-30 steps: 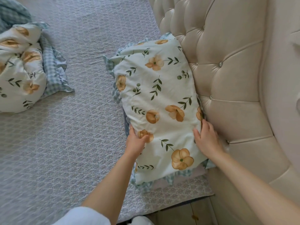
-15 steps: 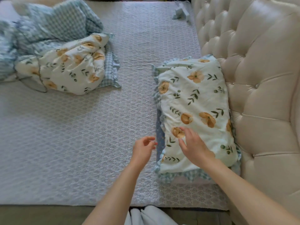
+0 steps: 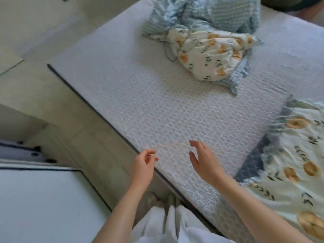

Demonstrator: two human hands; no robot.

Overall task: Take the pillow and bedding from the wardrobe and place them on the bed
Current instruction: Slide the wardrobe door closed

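**Fingers empty above bed edge**

Fingers [image 3: 196,143] of the right hand [image 3: 204,161] are spread wide, holding nothing; the left hand [image 3: 143,165] is loosely curled, empty. The pillow [image 3: 294,155] lies on the bed [image 3: 157,111], the crumpled bedding [image 3: 206,50] well apart. Risk: the pillow, near the edge, could slide off. A white cabinet [image 3: 40,204] narrows the floor [image 3: 91,146] beside the bed.
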